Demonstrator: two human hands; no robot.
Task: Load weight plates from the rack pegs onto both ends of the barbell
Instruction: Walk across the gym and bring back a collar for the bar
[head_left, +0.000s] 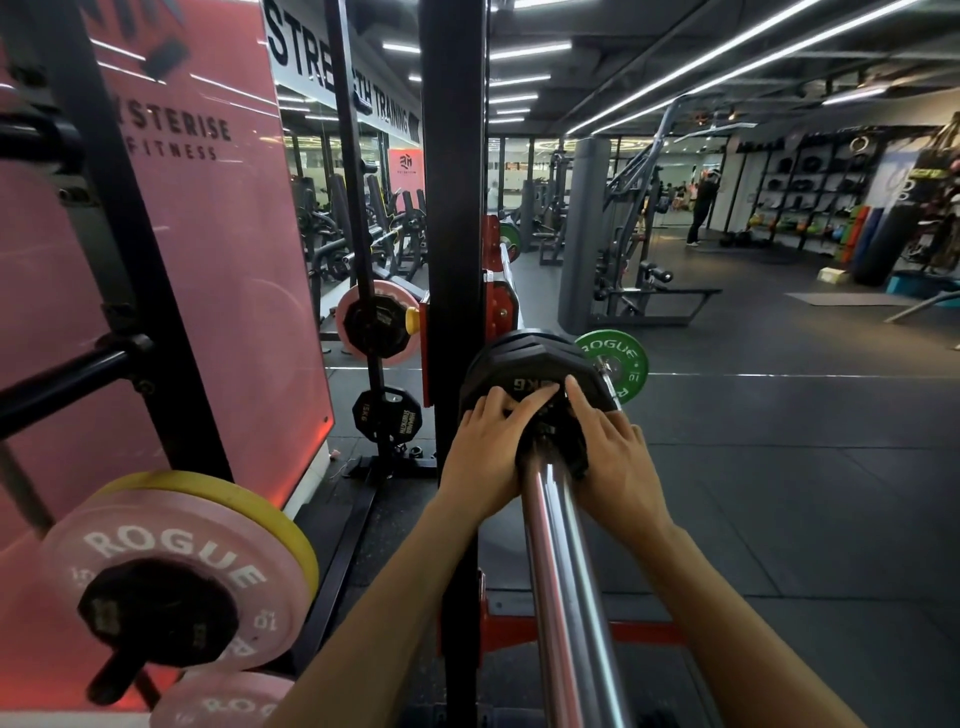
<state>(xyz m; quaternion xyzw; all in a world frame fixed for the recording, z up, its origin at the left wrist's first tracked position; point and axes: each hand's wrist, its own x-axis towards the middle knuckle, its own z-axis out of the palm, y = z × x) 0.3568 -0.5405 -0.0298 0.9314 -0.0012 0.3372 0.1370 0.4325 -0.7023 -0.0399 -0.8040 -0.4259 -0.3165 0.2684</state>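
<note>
Now both hands push a black plate (524, 387) along the barbell sleeve (558, 545): left hand (485, 454) and right hand (613, 457), grip open, fingers flat on its face. Next, I judge, press it against the black plates behind.

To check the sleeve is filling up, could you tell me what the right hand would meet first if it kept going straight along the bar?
The right hand already presses the black plate; nothing else comes first.

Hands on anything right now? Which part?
Both hands press the outermost black plate on the barbell sleeve: left hand and right hand flat on its face either side of the hub, fingers straight, not gripped.
</note>
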